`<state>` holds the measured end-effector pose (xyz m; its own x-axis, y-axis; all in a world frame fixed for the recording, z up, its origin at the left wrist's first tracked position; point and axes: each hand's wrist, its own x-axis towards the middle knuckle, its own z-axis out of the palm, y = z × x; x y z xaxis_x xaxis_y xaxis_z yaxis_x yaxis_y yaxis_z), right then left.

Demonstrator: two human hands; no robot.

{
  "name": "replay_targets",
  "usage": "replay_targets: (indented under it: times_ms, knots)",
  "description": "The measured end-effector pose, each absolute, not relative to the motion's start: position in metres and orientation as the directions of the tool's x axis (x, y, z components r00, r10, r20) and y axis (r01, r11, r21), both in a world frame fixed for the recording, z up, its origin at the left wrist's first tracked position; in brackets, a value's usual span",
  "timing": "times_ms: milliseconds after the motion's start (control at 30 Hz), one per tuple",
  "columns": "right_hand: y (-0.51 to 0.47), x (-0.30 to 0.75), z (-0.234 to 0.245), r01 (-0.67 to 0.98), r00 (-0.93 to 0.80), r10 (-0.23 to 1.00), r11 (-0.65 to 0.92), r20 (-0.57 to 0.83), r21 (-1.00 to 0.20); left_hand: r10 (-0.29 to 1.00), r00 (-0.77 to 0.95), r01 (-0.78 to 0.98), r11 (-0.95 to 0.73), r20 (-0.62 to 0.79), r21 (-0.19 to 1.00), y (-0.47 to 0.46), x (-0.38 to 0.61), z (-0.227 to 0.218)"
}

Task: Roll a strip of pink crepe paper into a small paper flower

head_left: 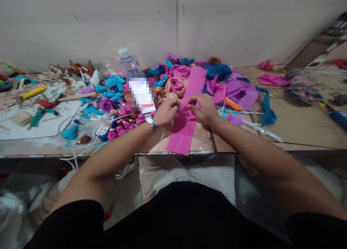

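A long strip of pink crepe paper lies across the table's front edge, running away from me toward the paper pile. My left hand, with a metal watch on the wrist, pinches the strip at its middle from the left. My right hand pinches the same spot from the right, fingers curled. The two hands almost touch over the paper, which bunches between them.
A heap of pink, purple, blue and teal crepe paper fills the table's middle. A plastic water bottle stands behind it. Wooden sticks and tools lie at the left, white cables near the front, a dark bundle at the right.
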<state>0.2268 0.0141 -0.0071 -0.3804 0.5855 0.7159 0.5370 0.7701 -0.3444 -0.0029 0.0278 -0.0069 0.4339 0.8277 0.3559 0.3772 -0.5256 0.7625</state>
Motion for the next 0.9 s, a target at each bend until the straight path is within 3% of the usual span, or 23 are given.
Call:
replay_targets:
  times_ms: [100, 333, 900]
  knots:
    - [0.0147, 0.2269, -0.0071, 0.547, -0.422, 0.602, 0.765, 0.678, -0.339, 0.799, 0.412, 0.286, -0.570, 0.438, 0.770, 0.0243, -0.0026, -0.0020]
    - [0.0138, 0.2269, -0.0076, 0.535, -0.444, 0.595, 0.776, 0.669, -0.335, 0.801, 0.465, 0.244, -0.526, 0.377, 0.815, 0.0224, -0.0004, -0.0003]
    - [0.0108, 0.2271, -0.0044, 0.490, -0.396, 0.543, 0.807, 0.740, -0.330, 0.803, 0.463, 0.139, -0.484, 0.375, 0.864, 0.0285, -0.0033, -0.0019]
